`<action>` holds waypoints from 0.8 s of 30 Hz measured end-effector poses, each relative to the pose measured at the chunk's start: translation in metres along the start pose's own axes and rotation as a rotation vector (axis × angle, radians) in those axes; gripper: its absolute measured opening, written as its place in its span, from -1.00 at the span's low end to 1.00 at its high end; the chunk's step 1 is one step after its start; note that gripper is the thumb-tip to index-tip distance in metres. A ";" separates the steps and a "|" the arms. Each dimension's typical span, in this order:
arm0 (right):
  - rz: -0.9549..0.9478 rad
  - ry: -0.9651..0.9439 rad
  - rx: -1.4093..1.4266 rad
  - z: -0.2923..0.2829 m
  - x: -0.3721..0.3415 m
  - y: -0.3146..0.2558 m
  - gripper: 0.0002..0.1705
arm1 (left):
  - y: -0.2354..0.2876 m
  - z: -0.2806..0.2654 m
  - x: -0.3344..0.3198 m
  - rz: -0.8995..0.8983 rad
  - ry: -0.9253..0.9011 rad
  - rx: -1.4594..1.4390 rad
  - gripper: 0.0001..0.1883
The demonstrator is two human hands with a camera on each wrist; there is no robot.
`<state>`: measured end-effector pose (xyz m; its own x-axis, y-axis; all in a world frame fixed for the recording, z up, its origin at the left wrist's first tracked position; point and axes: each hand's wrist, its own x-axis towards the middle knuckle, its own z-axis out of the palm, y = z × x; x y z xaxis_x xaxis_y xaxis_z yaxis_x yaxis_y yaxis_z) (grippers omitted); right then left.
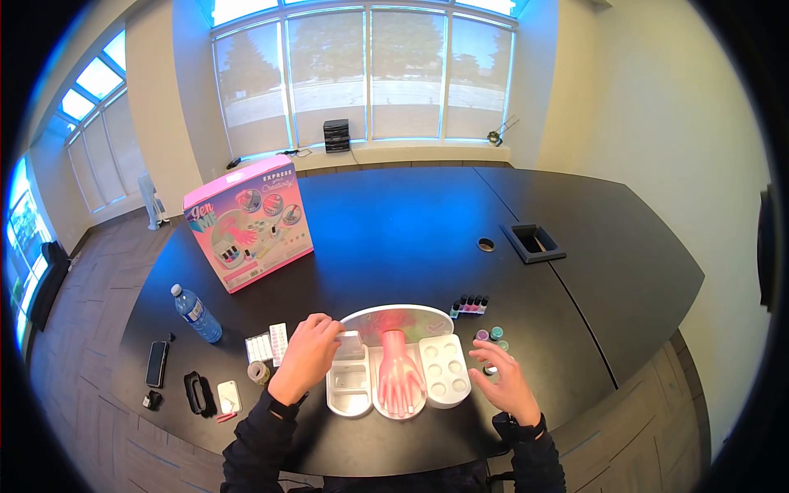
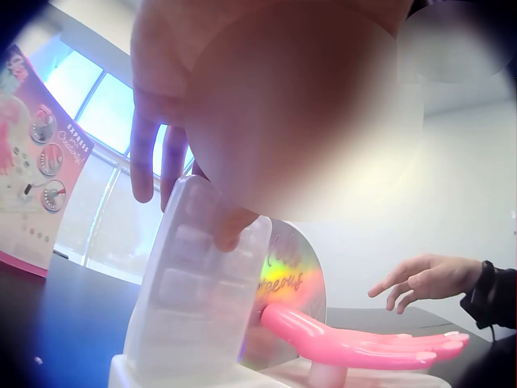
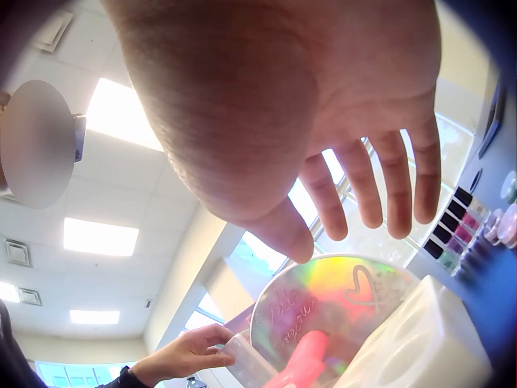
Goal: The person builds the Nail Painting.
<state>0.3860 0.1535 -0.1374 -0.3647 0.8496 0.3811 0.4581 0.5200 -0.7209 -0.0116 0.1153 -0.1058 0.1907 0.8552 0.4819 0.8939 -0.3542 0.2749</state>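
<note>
My left hand [image 1: 308, 349] pinches the upper edge of a translucent plastic piece with shallow compartments [image 2: 194, 283], thumb on its near face. It stands steeply tilted over the white two-part bin [image 1: 350, 386] on the left of a nail play station. In the middle of the station, a pink model hand [image 1: 400, 374] points toward me, fingers spread. Behind it rises a rounded iridescent panel [image 2: 300, 271] with lettering. My right hand [image 1: 503, 382] hovers with fingers spread, holding nothing, just right of the white tray with round wells [image 1: 445, 370].
Small nail polish bottles [image 1: 470, 305] stand in a row behind right, with little round jars [image 1: 496, 333] nearer. Leftward are a pink box [image 1: 251, 226], a water bottle [image 1: 197, 315], a phone [image 1: 157, 363], white nail sheets [image 1: 260, 347] and a small jar [image 1: 259, 373].
</note>
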 end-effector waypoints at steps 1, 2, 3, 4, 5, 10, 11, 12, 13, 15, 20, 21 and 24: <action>0.002 -0.001 0.003 0.000 0.000 0.000 -0.59 | -0.001 0.002 0.000 0.001 0.003 0.007 -0.71; 0.002 -0.002 0.004 0.001 0.000 0.000 -0.59 | -0.002 0.003 0.000 0.002 0.006 0.014 -0.71; -0.001 -0.004 0.002 0.001 0.000 0.000 -0.59 | -0.003 0.005 0.000 0.001 0.006 0.014 -0.71; -0.004 -0.005 0.000 0.002 0.000 0.000 -0.60 | -0.003 0.006 -0.001 0.008 0.025 0.027 -0.71; -0.004 -0.005 0.000 0.002 0.000 0.000 -0.60 | -0.003 0.007 0.000 0.014 0.043 0.039 -0.71; -0.014 -0.006 0.012 0.003 -0.001 0.002 -0.60 | -0.006 0.012 0.001 -0.004 0.088 0.047 -0.69; -0.013 -0.006 0.012 0.002 -0.001 0.001 -0.60 | -0.007 0.014 0.001 -0.002 0.116 0.047 -0.68; -0.011 -0.006 0.013 0.002 -0.001 0.001 -0.60 | -0.008 0.015 0.001 -0.002 0.116 0.047 -0.68; -0.008 -0.006 0.014 0.002 -0.001 0.001 -0.60 | -0.008 0.016 0.001 0.004 0.124 0.040 -0.68; -0.005 -0.007 0.012 0.002 -0.001 0.001 -0.60 | -0.009 0.019 0.001 0.010 0.133 0.033 -0.68; -0.011 -0.002 0.007 0.002 -0.002 0.001 -0.61 | -0.012 0.024 0.002 0.018 0.172 0.030 -0.66; -0.006 -0.004 0.008 0.002 -0.002 0.000 -0.61 | -0.012 0.026 0.001 0.018 0.172 0.030 -0.66; -0.008 -0.004 0.009 0.002 -0.002 0.002 -0.61 | -0.013 0.028 0.001 -0.010 0.205 0.020 -0.62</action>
<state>0.3861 0.1521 -0.1407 -0.3712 0.8452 0.3846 0.4479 0.5258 -0.7231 -0.0117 0.1313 -0.1316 0.0972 0.7631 0.6390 0.9037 -0.3366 0.2646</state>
